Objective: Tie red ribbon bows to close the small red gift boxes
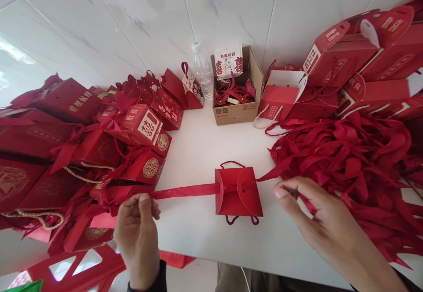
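Observation:
A small red gift box [244, 201] with curved interlocking flaps and dark red cord handles sits on the white table in front of me. A red ribbon [188, 190] runs through its top, stretched out to the left and trailing right toward a ribbon pile. My left hand [139, 221] is closed, pinching the ribbon's left end between thumb and fingers. Right of the box, my right hand [317, 212] hovers just below the ribbon's other side. Its thumb and forefinger tips come together, and I see no ribbon between them.
A large heap of red ribbons [343, 151] lies on the right. Finished-looking red boxes [132, 124] crowd the left, and more red boxes [343, 58] are stacked back right. A cardboard box [236, 113] and a clear bottle [202, 69] stand by the tiled wall.

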`<move>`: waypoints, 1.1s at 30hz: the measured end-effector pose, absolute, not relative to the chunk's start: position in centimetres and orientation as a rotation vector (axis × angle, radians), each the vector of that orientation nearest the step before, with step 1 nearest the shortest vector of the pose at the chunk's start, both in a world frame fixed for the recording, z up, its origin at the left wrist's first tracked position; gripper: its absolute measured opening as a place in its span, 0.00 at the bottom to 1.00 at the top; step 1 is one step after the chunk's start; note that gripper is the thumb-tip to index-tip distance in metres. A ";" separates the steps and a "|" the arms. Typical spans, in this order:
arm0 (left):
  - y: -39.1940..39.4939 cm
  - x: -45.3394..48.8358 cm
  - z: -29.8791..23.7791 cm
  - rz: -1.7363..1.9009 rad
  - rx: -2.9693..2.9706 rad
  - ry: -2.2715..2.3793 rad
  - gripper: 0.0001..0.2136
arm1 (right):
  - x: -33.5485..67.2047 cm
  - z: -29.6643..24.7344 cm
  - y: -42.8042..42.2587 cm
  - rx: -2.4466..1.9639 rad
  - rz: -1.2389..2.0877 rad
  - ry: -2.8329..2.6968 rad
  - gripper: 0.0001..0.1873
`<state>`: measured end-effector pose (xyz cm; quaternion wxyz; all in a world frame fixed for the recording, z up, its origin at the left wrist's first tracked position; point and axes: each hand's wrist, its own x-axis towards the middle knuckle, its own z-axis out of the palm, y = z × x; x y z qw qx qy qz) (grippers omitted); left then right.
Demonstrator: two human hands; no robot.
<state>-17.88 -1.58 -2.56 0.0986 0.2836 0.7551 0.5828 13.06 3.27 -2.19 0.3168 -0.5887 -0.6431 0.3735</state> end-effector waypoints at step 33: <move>0.8 -7.2 -2.1 1.852 0.493 1.470 0.12 | 9.9 -1.7 4.5 -1.138 1.711 -0.656 0.21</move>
